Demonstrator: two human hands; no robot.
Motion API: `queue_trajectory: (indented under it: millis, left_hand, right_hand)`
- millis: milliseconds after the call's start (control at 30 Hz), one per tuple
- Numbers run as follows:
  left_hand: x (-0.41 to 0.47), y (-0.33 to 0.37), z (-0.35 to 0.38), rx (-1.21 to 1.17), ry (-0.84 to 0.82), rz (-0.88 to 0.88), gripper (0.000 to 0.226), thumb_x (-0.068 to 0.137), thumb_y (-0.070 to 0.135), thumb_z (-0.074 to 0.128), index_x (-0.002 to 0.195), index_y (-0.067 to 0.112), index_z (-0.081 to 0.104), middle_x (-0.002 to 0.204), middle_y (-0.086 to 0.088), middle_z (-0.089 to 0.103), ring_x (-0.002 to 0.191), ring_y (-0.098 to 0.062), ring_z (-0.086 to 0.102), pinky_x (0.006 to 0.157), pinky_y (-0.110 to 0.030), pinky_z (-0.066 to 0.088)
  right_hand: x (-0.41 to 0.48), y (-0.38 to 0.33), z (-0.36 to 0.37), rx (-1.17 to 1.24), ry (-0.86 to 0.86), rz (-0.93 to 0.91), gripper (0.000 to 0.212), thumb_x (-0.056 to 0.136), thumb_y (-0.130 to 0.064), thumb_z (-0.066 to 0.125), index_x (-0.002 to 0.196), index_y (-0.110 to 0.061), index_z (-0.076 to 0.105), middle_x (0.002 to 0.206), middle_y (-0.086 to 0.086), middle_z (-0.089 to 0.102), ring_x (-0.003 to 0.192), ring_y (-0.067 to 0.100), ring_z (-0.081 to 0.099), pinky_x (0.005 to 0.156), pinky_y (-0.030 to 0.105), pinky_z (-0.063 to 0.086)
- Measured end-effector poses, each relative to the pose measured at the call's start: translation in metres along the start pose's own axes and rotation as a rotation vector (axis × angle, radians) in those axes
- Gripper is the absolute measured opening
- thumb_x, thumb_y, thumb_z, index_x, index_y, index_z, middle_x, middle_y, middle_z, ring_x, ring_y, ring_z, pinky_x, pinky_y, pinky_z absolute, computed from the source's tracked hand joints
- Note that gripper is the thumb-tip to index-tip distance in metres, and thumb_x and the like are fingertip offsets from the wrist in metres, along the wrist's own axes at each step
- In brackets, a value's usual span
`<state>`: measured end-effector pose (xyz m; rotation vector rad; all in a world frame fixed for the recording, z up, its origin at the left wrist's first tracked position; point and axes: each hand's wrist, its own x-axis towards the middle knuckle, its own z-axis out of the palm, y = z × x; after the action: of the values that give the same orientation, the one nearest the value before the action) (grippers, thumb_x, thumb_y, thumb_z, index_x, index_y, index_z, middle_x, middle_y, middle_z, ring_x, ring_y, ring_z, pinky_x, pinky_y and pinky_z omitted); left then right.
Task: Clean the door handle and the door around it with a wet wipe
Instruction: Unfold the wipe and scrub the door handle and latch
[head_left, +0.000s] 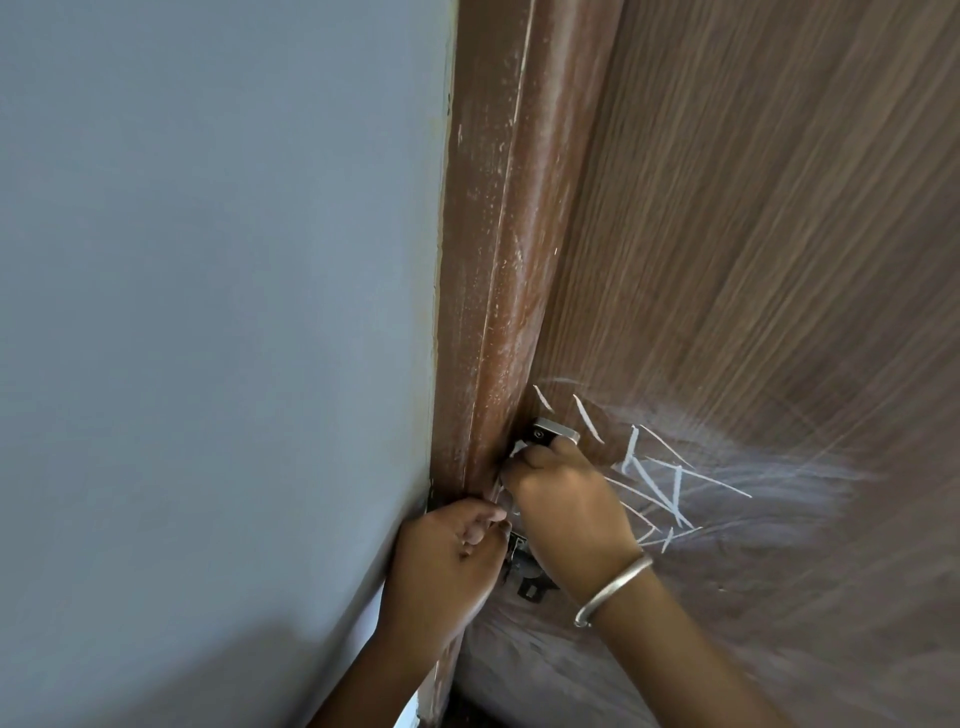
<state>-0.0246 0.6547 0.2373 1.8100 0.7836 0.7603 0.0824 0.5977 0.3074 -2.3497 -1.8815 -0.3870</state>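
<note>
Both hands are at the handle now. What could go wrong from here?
The left hand sits by the door frame; if the door shifts its fingers might get pinched. The white scribbles beside the right hand, which grips the wet wipe on the door handle, may smear rather than lift.

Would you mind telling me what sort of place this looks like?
Probably an indoor doorway, likely in a home: a wood-grain door marked with white chalk scribbles, a brown door frame beside a blue-grey painted wall, and a metal door handle.
</note>
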Motion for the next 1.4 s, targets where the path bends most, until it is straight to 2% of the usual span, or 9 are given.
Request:
queue_trajectory:
  millis: [200, 500, 667, 800, 900, 1067, 1167, 1300, 1400]
  left_hand:
    - [0.000, 0.000, 0.000, -0.048, -0.005, -0.024, 0.021, 0.074, 0.029, 0.061, 0.076, 0.049, 0.066, 0.077, 0.013, 0.073, 0.074, 0.001, 0.067, 0.070, -0.023, 0.055]
    - [0.001, -0.006, 0.003, -0.044, 0.004, -0.024, 0.017, 0.071, 0.035, 0.059, 0.085, 0.042, 0.066, 0.073, -0.004, 0.071, 0.069, -0.014, 0.067, 0.069, -0.033, 0.056]
    - [0.002, -0.006, 0.005, -0.051, -0.005, -0.057, 0.019, 0.071, 0.033, 0.058, 0.085, 0.042, 0.067, 0.072, 0.014, 0.072, 0.069, -0.002, 0.067, 0.069, -0.029, 0.056]
    - [0.002, -0.009, 0.005, -0.033, 0.002, -0.046, 0.018, 0.071, 0.032, 0.058, 0.082, 0.044, 0.066, 0.068, 0.006, 0.071, 0.064, -0.007, 0.066, 0.063, -0.028, 0.054]
    - [0.002, -0.008, 0.005, -0.015, 0.004, -0.023, 0.018, 0.071, 0.034, 0.059, 0.077, 0.049, 0.065, 0.070, 0.010, 0.071, 0.064, -0.002, 0.065, 0.062, -0.025, 0.053]
    - [0.002, -0.013, 0.006, 0.037, 0.007, 0.006, 0.021, 0.077, 0.022, 0.066, 0.071, 0.043, 0.066, 0.069, 0.005, 0.071, 0.066, -0.004, 0.066, 0.066, -0.029, 0.056]
    - [0.001, -0.017, 0.006, 0.147, -0.024, 0.038, 0.017, 0.078, 0.017, 0.068, 0.074, 0.034, 0.066, 0.063, 0.013, 0.067, 0.062, 0.003, 0.062, 0.059, -0.014, 0.049]
    - [-0.003, -0.018, 0.009, 0.400, -0.334, 0.072, 0.005, 0.078, 0.033, 0.062, 0.077, 0.028, 0.062, 0.067, 0.014, 0.064, 0.067, 0.000, 0.060, 0.061, -0.023, 0.050]
    - [-0.007, -0.018, 0.014, 0.394, -0.462, 0.066, 0.011, 0.076, 0.035, 0.063, 0.084, 0.029, 0.059, 0.078, 0.010, 0.061, 0.071, -0.002, 0.056, 0.066, -0.025, 0.048]
  right_hand:
    - [0.001, -0.001, 0.006, -0.004, -0.116, 0.148, 0.027, 0.090, -0.005, 0.041, 0.103, -0.014, 0.063, 0.102, 0.007, 0.063, 0.111, 0.026, 0.048, 0.083, 0.028, 0.046]
    - [-0.026, 0.031, -0.007, 0.083, -0.020, 0.317, 0.033, 0.080, -0.004, 0.052, 0.104, -0.022, 0.066, 0.097, 0.003, 0.067, 0.097, 0.025, 0.058, 0.077, 0.030, 0.047]
    - [-0.045, 0.053, -0.006, 0.337, 0.236, 0.389, 0.038, 0.069, 0.012, 0.064, 0.095, -0.014, 0.071, 0.091, 0.006, 0.071, 0.081, 0.029, 0.066, 0.065, 0.035, 0.054]
    - [-0.062, 0.058, -0.001, 0.491, 0.502, 0.382, 0.041, 0.071, 0.016, 0.061, 0.093, -0.018, 0.065, 0.082, -0.003, 0.066, 0.069, 0.003, 0.057, 0.064, 0.005, 0.041]
    - [-0.081, 0.060, 0.005, 0.611, 0.695, 0.365, 0.033, 0.077, 0.004, 0.057, 0.087, -0.027, 0.063, 0.088, -0.006, 0.066, 0.081, -0.002, 0.059, 0.073, 0.002, 0.039]
    - [-0.122, 0.039, 0.044, 0.979, 0.837, 0.345, 0.029, 0.075, 0.003, 0.061, 0.075, -0.026, 0.065, 0.092, 0.005, 0.067, 0.084, 0.023, 0.067, 0.065, 0.034, 0.053]
    - [-0.129, 0.022, 0.084, 1.050, 0.754, 0.437, 0.039, 0.068, 0.018, 0.067, 0.069, -0.021, 0.070, 0.087, 0.000, 0.068, 0.084, 0.015, 0.067, 0.073, 0.019, 0.051]
    - [-0.112, 0.004, 0.114, 1.721, 0.562, 0.917, 0.039, 0.071, 0.031, 0.055, 0.071, -0.004, 0.072, 0.092, 0.009, 0.074, 0.082, 0.013, 0.070, 0.070, 0.022, 0.056]
    - [-0.086, 0.002, 0.114, 2.202, 0.454, 1.068, 0.021, 0.071, 0.020, 0.055, 0.080, 0.003, 0.062, 0.083, 0.017, 0.070, 0.073, 0.021, 0.069, 0.064, 0.024, 0.058]
